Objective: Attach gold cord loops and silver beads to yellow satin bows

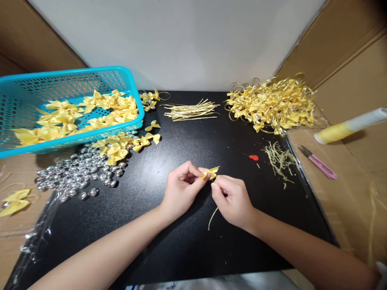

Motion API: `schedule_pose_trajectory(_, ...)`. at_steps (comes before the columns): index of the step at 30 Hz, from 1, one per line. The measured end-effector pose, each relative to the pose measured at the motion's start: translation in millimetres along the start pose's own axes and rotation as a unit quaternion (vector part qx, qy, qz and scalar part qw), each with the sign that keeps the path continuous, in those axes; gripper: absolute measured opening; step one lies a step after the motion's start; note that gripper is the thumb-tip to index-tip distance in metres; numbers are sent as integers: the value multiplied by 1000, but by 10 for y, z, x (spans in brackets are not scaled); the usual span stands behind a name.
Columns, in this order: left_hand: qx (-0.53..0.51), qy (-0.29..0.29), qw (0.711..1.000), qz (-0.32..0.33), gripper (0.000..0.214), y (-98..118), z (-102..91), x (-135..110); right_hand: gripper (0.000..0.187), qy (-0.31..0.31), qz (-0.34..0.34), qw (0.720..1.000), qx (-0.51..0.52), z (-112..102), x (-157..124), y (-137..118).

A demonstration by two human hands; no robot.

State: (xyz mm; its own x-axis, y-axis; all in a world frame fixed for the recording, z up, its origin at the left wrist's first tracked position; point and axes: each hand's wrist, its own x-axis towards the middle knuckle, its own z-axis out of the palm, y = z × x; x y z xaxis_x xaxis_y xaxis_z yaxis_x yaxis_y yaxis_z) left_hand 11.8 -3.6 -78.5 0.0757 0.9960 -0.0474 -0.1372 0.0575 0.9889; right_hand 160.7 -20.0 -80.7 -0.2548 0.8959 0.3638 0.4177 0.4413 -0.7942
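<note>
Between thumb and fingers, my left hand (183, 187) pinches a yellow ribbon bow (212, 172) above the middle of the black table. My right hand (232, 199) is closed close beside it, gripping a thin gold cord (213, 219) whose loose end hangs below the fingers. The cord's upper part meets the bow, but the fingers hide how the two join. Beyond both hands lies a bundle of straight gold cords (192, 110).
A turquoise basket (137, 96) of yellow bows stands at the left, with silver beads (78, 171) and loose bows (116, 147) before it. At the right are a heap of bows with gold loops (272, 104), cord clippings (279, 161), pink-handled snips (319, 163) and a ribbon-wrapped tube (347, 127).
</note>
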Motion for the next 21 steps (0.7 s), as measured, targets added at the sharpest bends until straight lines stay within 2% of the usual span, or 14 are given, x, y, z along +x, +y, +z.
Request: schedule_pose_trajectory(21,-1,-29,1000,-8,22,8,-4,-14,32,-16,-4,1000,-4,-43,35,18)
